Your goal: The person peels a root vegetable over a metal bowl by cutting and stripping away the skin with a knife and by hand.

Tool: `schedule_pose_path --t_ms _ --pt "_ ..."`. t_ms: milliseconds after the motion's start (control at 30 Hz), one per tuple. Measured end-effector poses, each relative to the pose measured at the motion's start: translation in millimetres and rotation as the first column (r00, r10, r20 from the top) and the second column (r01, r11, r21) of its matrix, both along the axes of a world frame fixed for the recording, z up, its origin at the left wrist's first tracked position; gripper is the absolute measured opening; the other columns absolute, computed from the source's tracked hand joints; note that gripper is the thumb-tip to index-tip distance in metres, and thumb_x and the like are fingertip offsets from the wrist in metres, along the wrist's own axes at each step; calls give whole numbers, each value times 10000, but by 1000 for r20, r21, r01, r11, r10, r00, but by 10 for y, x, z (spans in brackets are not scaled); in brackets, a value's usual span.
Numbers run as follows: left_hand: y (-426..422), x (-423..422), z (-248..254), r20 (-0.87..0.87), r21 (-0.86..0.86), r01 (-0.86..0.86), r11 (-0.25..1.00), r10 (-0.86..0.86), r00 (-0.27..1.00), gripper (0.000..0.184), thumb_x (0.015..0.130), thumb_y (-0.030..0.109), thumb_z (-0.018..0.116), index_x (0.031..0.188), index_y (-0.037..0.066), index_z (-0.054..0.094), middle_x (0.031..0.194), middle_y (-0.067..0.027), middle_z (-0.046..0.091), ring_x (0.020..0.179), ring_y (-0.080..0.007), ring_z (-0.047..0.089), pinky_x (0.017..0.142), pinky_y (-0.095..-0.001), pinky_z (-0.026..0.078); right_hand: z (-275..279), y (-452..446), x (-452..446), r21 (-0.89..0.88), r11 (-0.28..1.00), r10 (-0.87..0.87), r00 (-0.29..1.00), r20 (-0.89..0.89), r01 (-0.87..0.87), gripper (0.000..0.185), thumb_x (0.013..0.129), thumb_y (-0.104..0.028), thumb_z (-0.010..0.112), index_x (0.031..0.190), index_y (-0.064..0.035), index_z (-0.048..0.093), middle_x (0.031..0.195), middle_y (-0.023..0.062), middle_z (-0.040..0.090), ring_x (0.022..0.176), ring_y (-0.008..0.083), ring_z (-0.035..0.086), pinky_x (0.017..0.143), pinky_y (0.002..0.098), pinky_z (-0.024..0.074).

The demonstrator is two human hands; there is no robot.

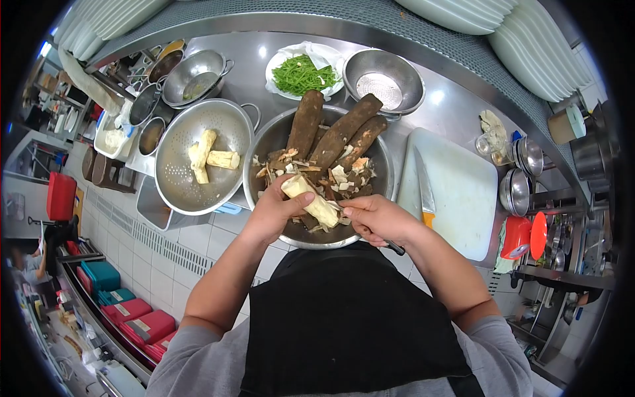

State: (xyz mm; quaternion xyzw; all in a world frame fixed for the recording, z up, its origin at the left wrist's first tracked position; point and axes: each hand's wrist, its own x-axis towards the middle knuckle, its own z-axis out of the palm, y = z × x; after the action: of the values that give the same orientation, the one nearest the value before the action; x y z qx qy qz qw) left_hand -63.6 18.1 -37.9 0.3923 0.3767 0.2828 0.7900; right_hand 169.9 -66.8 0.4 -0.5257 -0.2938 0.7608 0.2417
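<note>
In my left hand [279, 210] is a pale yellow peeled root [317, 210] that looks like cassava, slanting over the front of a large metal bowl [387, 142]. My right hand [378, 220] is closed round a small knife with a dark handle [395, 248]. Its tip end meets the root's lower right end, and most of the blade is hidden. Behind my hands, several thick unpeeled brown roots [340, 135] lean in the bowl among loose peel scraps [350, 177].
Left of the bowl, a metal colander [173, 182] holds peeled pieces [202, 155]. A white cutting board [456, 198] on the right carries a yellow-handled knife [425, 188]. Behind stand a plate of cut greens [301, 74] and a perforated metal bowl [383, 83]. A shelf edge [297, 28] runs overhead.
</note>
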Motion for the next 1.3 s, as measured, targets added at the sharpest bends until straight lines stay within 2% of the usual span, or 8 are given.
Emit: schedule_pose_path --t_ms 167,267,333,367,467,900,1100,1300 --pt "30 -52 -73 127 -82 -61 995 71 989 467 955 116 684 1348 -15 468 1213 -115 631 1114 -217 643 957 -373 555 0 -14 16 -22 988 -154 980 -130 152 415 1076 -229 478 1438 -26 485 601 -6 439 408 63 350 361 230 306" --pt "27 -67 -52 140 -82 -102 991 113 984 467 960 131 677 1354 3 464 1229 -117 627 1140 -235 638 977 -401 548 -80 -118 -60 207 977 -12 950 311 -56 481 1057 -264 493 1445 18 449 693 91 591 515 184 561 493 319 471" --pt "29 -49 -15 133 -74 -130 989 139 981 459 962 137 676 1348 7 465 1226 -117 627 1134 -234 641 972 -401 552 -42 -125 -147 656 689 -184 801 569 -308 544 1027 -284 521 1467 17 412 884 222 700 784 362 692 735 410 537" --pt "32 -51 6 115 -66 -125 990 132 985 447 962 136 675 1338 8 469 1227 -117 626 1135 -234 639 969 -400 553 55 -174 -112 507 816 -57 834 548 -278 552 1010 -284 533 1468 2 416 1032 286 689 998 456 655 898 464 495" --pt "11 -29 56 112 -56 -117 992 123 986 437 961 139 677 1325 10 473 1228 -117 624 1140 -232 636 966 -400 554 101 -177 -127 482 818 -19 822 569 -315 559 1018 -275 553 1482 5 413 970 227 697 883 300 679 843 378 509" --pt "-16 27 1 69 -25 -117 993 118 991 493 958 140 690 1349 3 423 1224 -114 608 1128 -212 628 966 -379 546 -337 -199 -343 662 749 -315 893 320 27 394 1012 -211 562 1320 33 579 971 277 693 892 377 697 790 385 522" --pt "-85 160 -71 -8 -78 -295 952 295 955 438 981 164 663 1325 -10 452 1237 -107 605 1153 -215 610 977 -394 531 -222 -108 -395 562 818 -282 769 574 -120 363 1019 -178 568 1312 36 590 909 233 708 826 269 708 778 345 522" --pt "-139 165 -121 171 -145 -240 960 263 950 362 1026 259 588 1297 35 499 1207 -91 625 1134 -214 622 999 -410 510 -214 -158 -334 734 603 -379 697 608 -312 299 1026 -197 560 1186 43 638 733 168 677 640 273 664 634 378 506"
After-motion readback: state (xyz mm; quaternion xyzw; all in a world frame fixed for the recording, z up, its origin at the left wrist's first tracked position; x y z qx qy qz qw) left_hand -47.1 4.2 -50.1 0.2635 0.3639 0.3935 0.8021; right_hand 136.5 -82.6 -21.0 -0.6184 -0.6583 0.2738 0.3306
